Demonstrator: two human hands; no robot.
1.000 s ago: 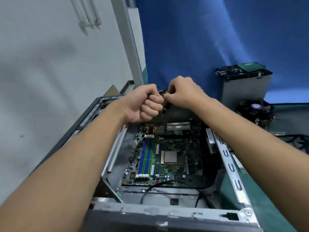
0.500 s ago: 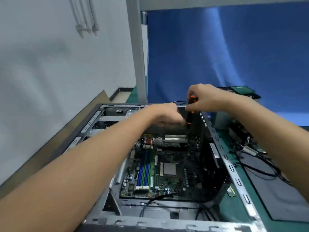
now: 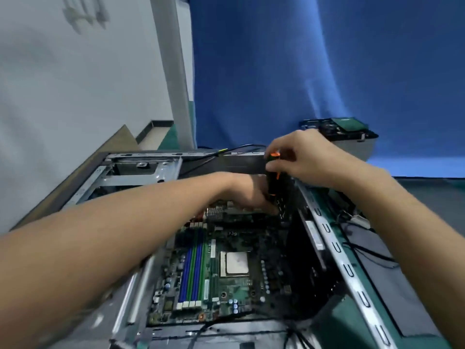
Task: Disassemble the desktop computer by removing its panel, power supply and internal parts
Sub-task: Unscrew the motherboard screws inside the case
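Observation:
An open desktop case [image 3: 334, 248] lies on its side with the green motherboard [image 3: 226, 288] exposed, its bare CPU [image 3: 236, 263] and blue and green memory slots [image 3: 192, 273] showing. My right hand [image 3: 302, 157] grips the top of a black and orange screwdriver [image 3: 272, 172] held upright at the far right corner of the board. My left hand [image 3: 251, 195] reaches down inside the case beside the screwdriver's shaft. Its fingertips are at the tip, largely hidden, so what they hold cannot be made out.
A removed grey power supply [image 3: 352, 144] stands behind the case against the blue backdrop. Black cables [image 3: 362, 248] lie on the green mat at the right. A white wall runs along the left. Loose black wires cross the near edge of the case [image 3: 201, 333].
Both hands dropped from above the case into its far right corner. The screwdriver now stands upright, my right hand on top, my left lower inside. The view tilted, so the cooler fan is out of sight.

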